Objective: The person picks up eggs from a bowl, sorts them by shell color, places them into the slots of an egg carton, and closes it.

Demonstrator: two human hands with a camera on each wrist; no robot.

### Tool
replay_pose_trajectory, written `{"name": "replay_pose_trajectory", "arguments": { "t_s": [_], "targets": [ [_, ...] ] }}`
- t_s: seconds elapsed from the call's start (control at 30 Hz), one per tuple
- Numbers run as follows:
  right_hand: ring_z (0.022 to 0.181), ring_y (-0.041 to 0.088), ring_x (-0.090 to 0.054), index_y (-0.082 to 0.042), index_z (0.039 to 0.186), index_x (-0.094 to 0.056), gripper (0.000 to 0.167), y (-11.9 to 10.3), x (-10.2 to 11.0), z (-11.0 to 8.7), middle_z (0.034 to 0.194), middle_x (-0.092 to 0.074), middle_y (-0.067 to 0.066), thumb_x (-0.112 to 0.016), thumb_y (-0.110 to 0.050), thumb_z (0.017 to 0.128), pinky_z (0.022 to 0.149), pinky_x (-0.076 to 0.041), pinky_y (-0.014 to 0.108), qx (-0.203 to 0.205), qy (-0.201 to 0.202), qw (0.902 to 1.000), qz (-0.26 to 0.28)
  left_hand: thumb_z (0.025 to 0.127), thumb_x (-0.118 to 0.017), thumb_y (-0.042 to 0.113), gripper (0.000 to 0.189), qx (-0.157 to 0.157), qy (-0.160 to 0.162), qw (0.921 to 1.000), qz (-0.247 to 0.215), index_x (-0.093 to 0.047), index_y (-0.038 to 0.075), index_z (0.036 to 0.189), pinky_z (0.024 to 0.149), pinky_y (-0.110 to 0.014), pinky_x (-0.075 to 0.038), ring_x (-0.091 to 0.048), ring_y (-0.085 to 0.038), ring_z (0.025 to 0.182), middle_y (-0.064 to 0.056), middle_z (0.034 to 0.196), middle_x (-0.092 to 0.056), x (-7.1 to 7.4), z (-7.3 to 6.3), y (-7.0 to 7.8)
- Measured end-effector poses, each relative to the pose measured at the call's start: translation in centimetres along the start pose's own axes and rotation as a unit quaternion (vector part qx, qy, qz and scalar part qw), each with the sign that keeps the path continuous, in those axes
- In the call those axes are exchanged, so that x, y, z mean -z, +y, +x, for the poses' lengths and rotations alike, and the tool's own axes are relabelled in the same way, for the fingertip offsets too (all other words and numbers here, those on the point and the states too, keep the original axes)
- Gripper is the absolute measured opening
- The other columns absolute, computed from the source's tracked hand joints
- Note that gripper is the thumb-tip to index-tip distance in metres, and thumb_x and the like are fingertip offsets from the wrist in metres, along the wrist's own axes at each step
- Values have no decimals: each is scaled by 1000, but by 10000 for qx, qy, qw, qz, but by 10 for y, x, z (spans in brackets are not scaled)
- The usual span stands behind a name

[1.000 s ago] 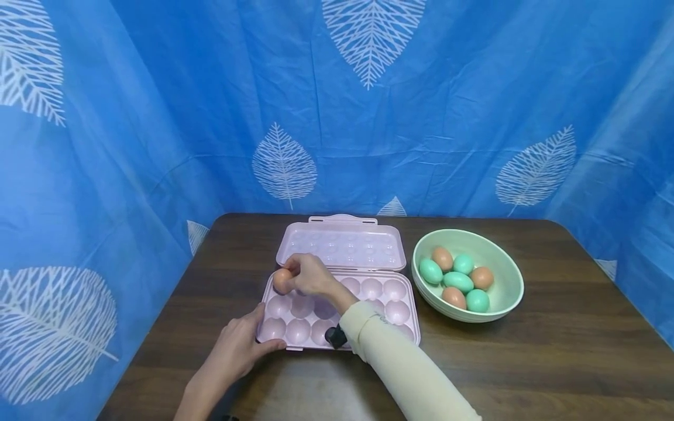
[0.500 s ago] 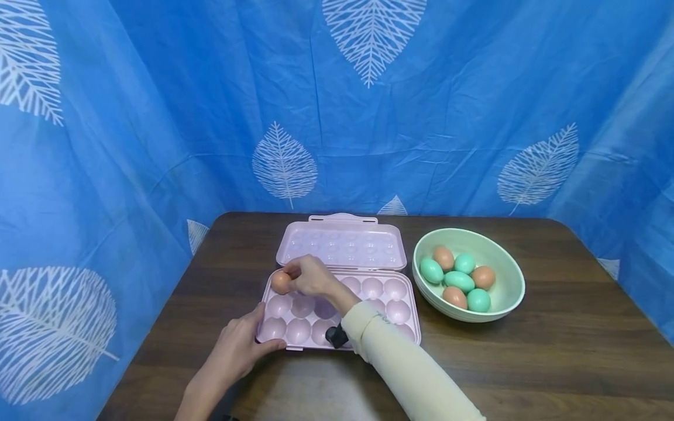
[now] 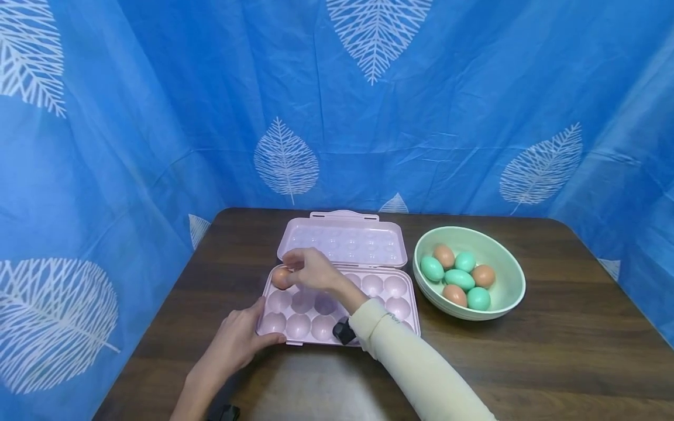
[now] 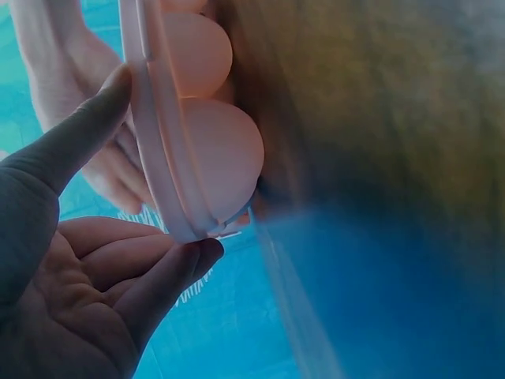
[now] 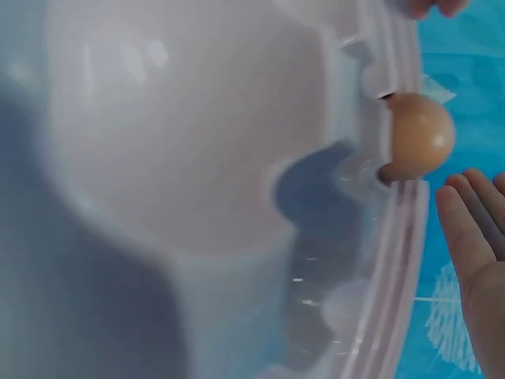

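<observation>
A pink egg box [image 3: 298, 326] lies with its lid [image 3: 342, 241] folded back on the table. In its back left cup sits one brown egg [image 3: 281, 278]. My right hand [image 3: 314, 270] is just right of that egg, fingers extended. The right wrist view has the egg [image 5: 422, 136] set in the cup, with the right hand's fingers [image 5: 465, 229] apart from it. My left hand [image 3: 237, 336] holds the box's front left corner. In the left wrist view the thumb [image 4: 95, 118] presses the rim and the fingertips meet the corner.
To the right of the box stands a pale green bowl [image 3: 505, 286] with several brown and green eggs. The dark wooden table [image 3: 558, 351] ends at a blue curtain [image 3: 347, 105] with white leaf prints behind and at the sides.
The brown egg has gone down into the back left cup. My right hand's fingers have come off it and shifted slightly. The left hand keeps its hold on the corner.
</observation>
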State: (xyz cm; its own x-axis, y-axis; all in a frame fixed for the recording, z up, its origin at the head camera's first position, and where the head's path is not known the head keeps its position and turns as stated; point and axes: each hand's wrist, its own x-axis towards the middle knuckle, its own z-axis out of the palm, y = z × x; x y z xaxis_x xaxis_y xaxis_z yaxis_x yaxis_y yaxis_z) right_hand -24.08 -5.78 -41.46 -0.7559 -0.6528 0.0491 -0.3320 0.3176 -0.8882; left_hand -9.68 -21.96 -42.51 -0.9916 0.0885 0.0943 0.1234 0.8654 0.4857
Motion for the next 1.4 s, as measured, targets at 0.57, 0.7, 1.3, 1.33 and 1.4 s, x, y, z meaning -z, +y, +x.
{"name": "replay_pose_trajectory", "arguments": {
  "t_s": [0.57,0.7,1.3,1.33,1.4],
  "targets": [
    [121,31,-59,5,128,-59,45,-6,30,-48,127,-62,20,-74,-9,87,101,-47,29,590,427,9923,999,79,-83,32,77,-289,330,9990,8,-52,-17,130,80,-51,-55,-68,-35,95,-28,112,-67,-3,-7,-8],
    [121,29,-59,6,128,-59,46,-10,40,-59,127,-63,17,-74,-7,87,102,-47,30,654,596,9897,1125,79,-83,32,80,-190,236,9995,-12,-50,-18,131,86,-52,-54,-67,-38,102,-31,118,-63,-3,-7,-8],
    [112,28,-65,2,129,-59,47,7,95,-131,124,-65,16,-75,-6,86,96,-51,31,561,1532,9784,1270,81,-82,35,85,-51,-53,10000,-2,-45,-19,134,93,-53,-50,-61,-42,114,-35,127,-57,-7,-3,-3],
    [112,27,-65,3,130,-59,46,8,97,-134,125,-64,16,-75,-5,87,96,-51,31,557,1561,9777,1288,81,-82,35,85,-39,-79,10000,19,-46,-19,134,93,-53,-50,-61,-42,113,-35,127,-57,-6,-2,-2],
    [111,26,-65,4,129,-58,46,11,101,-142,124,-64,17,-74,-3,86,96,-51,31,580,1633,9759,1327,80,-82,36,84,-24,-123,9999,77,-46,-19,134,91,-53,-51,-63,-41,110,-35,124,-59,-6,-1,-2]
  ]
}}
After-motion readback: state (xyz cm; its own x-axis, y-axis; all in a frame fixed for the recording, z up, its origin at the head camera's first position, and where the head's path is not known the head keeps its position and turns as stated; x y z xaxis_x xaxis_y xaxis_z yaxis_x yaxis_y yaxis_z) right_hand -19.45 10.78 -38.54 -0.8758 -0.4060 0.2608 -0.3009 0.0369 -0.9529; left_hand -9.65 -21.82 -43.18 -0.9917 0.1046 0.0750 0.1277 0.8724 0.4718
